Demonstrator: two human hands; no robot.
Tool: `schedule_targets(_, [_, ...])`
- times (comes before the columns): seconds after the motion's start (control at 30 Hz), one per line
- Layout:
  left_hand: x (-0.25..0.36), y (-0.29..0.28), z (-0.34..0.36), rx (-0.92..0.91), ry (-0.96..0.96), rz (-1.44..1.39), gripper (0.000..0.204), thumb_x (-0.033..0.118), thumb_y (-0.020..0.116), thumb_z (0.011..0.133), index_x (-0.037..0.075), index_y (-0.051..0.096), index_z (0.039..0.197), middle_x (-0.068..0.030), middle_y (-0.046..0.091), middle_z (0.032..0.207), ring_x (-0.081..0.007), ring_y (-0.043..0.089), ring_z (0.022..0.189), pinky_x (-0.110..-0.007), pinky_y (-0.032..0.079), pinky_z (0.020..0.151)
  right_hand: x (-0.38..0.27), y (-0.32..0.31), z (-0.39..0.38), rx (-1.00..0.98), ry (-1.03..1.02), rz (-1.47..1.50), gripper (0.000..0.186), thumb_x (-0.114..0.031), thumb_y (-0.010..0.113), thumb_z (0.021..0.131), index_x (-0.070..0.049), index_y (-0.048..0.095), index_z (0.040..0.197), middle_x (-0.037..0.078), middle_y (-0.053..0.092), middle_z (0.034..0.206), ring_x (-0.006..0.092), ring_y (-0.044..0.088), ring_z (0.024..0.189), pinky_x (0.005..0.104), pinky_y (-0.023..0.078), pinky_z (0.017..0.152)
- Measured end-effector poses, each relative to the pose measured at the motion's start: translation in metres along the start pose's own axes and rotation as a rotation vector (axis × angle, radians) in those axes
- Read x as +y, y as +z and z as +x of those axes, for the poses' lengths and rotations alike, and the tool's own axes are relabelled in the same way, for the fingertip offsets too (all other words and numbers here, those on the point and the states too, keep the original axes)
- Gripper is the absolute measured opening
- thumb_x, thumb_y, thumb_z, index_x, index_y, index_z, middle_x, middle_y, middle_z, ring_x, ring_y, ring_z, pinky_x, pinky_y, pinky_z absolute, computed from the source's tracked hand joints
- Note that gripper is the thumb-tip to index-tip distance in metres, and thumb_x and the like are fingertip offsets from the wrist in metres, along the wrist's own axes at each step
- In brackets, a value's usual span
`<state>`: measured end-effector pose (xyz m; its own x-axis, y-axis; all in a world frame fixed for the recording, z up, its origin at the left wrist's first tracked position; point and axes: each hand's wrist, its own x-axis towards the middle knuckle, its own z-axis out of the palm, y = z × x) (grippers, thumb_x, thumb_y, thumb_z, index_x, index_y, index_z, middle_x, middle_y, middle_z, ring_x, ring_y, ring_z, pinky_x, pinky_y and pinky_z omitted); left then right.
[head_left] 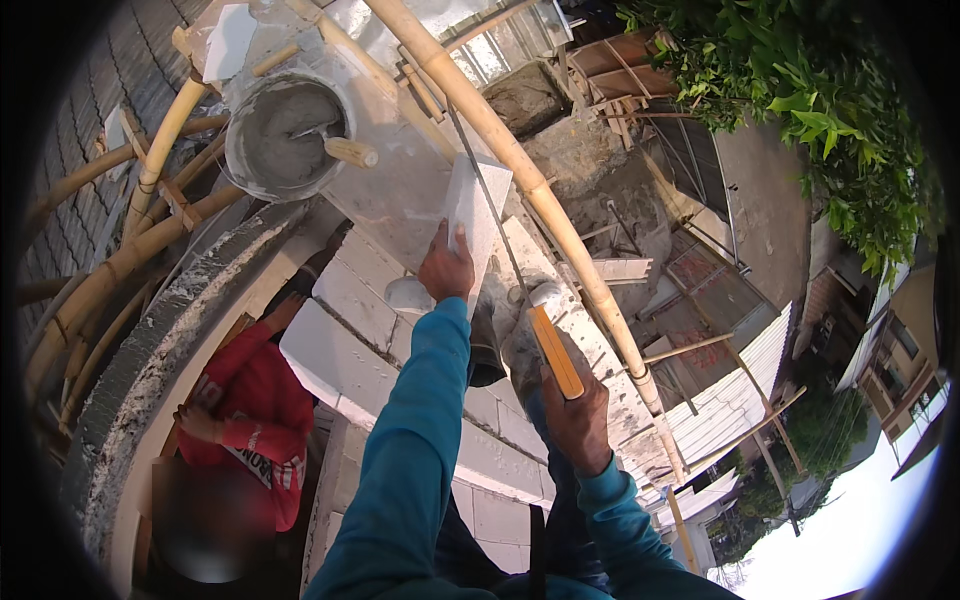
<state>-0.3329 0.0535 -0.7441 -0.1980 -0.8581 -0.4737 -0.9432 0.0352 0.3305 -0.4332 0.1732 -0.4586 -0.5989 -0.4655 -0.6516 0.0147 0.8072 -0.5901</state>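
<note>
My left hand (447, 266) grips the near end of a white lightweight block (476, 205), its fingers on the block's face. In my right hand (580, 415) is a hand saw by its orange handle (556, 352). The saw's long thin blade (490, 200), seen edge-on, runs away from me across the block. Whether its teeth are in the block I cannot tell. Beyond my left hand stands a round bucket (237, 160) of wet grey mortar (290, 115). A trowel with a wooden handle (352, 152) rests in it.
A bamboo pole (520, 165) crosses just beyond the saw. White block walling (365, 290) lies below my arms. A person in a red top (265, 430) is lower down at the left, beside a concrete beam (150, 385). More bamboo (165, 150) stands far left; the ground drops away at right.
</note>
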Motion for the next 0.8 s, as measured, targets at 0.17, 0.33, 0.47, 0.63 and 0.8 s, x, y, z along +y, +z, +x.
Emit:
schedule_targets(0.17, [-0.004,0.004,0.001,0.028,0.068,0.031,0.05,0.05,0.046,0.101,0.013,0.064,0.13,-0.0164,0.071,0.115,-0.0382,0.07,0.095,-0.048,0.056,0.08,-0.004,-0.018,-0.037,0.06,-0.163,-0.074,0.043,-0.005,0.059,0.092,0.001,0.052,0.134,0.027,0.065,0.118,0.0416,0.067,0.103,0.0424,0.057,0.086])
schedule_targets(0.33, [-0.003,0.003,0.002,0.001,0.036,0.035,0.049,0.049,0.048,0.1,0.013,0.064,0.13,-0.0166,0.071,0.115,-0.0382,0.07,0.094,-0.047,0.057,0.08,0.015,0.031,0.048,-0.191,0.203,-0.156,0.041,-0.006,0.061,0.093,0.001,0.054,0.133,0.027,0.067,0.112,0.0415,0.068,0.098,0.0397,0.058,0.083])
schedule_targets(0.47, [-0.001,0.001,0.004,0.053,0.083,-0.005,0.049,0.049,0.049,0.1,0.013,0.064,0.13,-0.0166,0.071,0.114,-0.0382,0.07,0.093,-0.046,0.057,0.079,0.015,0.022,0.03,-0.035,0.029,0.035,0.04,-0.005,0.062,0.092,0.005,0.055,0.129,0.028,0.067,0.108,0.041,0.069,0.101,0.0412,0.057,0.083])
schedule_targets(0.63, [-0.002,0.003,-0.001,-0.016,0.01,0.012,0.05,0.049,0.049,0.1,0.013,0.063,0.131,-0.0165,0.071,0.115,-0.0383,0.07,0.094,-0.047,0.057,0.079,-0.021,-0.03,-0.05,-0.043,0.052,-0.046,0.04,-0.002,0.059,0.09,0.009,0.056,0.128,0.029,0.066,0.114,0.0401,0.068,0.108,0.0429,0.054,0.092])
schedule_targets(0.8, [-0.001,0.003,0.001,-0.002,0.023,-0.001,0.05,0.05,0.048,0.1,0.013,0.063,0.131,-0.016,0.071,0.115,-0.0381,0.07,0.096,-0.047,0.057,0.08,-0.004,0.031,0.072,0.057,-0.053,-0.102,0.03,-0.01,0.065,0.089,0.006,0.06,0.113,0.028,0.064,0.072,0.0462,0.065,0.069,0.0479,0.053,0.06])
